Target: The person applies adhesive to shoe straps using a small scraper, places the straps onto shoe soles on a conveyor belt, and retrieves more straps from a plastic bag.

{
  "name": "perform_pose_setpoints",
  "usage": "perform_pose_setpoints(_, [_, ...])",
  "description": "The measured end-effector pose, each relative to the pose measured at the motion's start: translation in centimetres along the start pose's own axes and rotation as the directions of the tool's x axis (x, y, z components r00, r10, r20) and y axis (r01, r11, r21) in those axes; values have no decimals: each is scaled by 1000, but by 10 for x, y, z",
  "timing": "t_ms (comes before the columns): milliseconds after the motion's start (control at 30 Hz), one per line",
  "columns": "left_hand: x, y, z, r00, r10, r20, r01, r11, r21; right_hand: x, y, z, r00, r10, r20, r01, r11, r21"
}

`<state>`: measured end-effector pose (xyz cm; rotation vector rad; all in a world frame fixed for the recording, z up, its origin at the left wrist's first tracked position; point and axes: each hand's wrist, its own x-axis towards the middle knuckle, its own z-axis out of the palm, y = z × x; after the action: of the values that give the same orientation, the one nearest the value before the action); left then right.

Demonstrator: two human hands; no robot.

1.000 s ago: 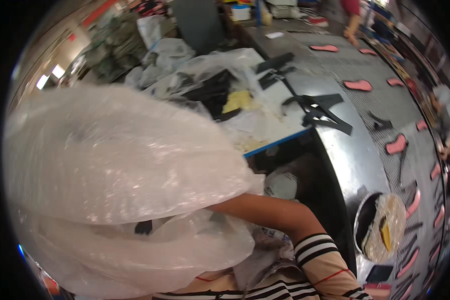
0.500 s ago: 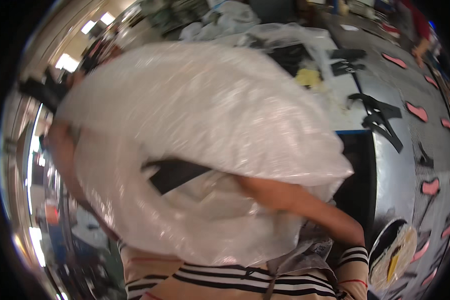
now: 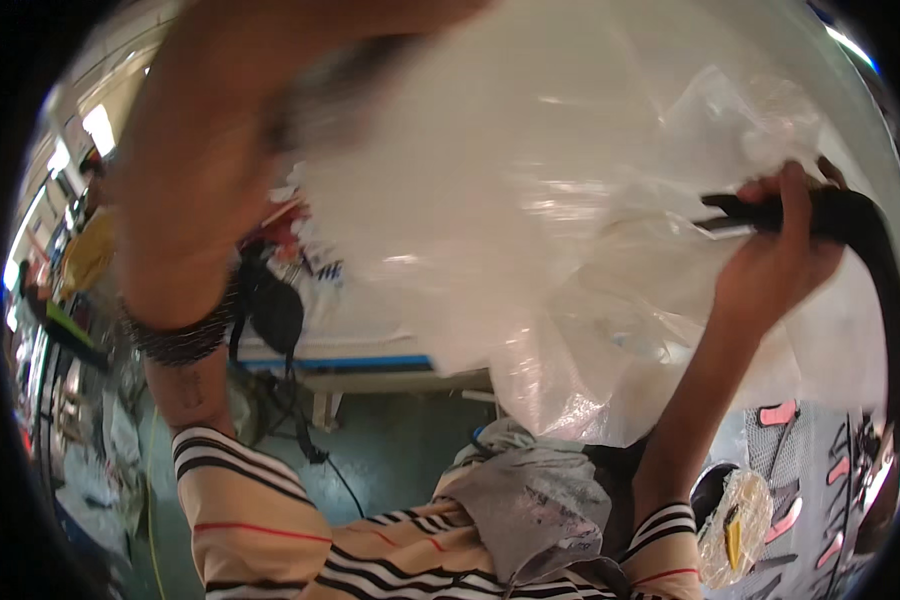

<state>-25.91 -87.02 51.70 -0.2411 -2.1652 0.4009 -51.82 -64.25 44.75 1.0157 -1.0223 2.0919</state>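
Observation:
A large translucent plastic bag (image 3: 490, 230) fills the upper middle, partly smeared by motion. At the right, my right hand (image 3: 770, 275) is closed around a long black strip (image 3: 885, 290), with its fingers wrapped over it. The strip's short ends point left, and its long end curves down to the right. Crumpled plastic lies around and behind this hand. My left arm (image 3: 185, 210) is raised close in front of me and bends right over the bag, out through the top edge. My left hand is out of sight. A blurred dark patch beneath that arm cannot be made out.
A blue-edged table (image 3: 390, 362) stands behind the bag, above a green floor (image 3: 390, 430). Black straps and a cord (image 3: 340, 480) hang at left. Grey cloth (image 3: 545, 505) lies at my waist. At lower right are a plastic-wrapped round item (image 3: 745, 535) and pink pieces (image 3: 785, 520).
The bag has been lifted and spread upward and right. My right hand has moved up and right, out into view with the black strip. My left arm has risen in front of me.

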Motion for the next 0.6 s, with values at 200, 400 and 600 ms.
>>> perform_pose_setpoints(200, [184,110,155,902,90,-422,-403,-177,-898,57,15,-31,974,139,179,-132,990,-53])
perform_pose_setpoints(400, [141,83,144,759,-254,-600,-446,468,-763,137,-12,-94,821,153,550,-242,966,92])
perform_pose_setpoints(600, [96,-7,306,629,-465,623,477,-402,-782,113,-11,-87,777,295,557,-353,936,-3])
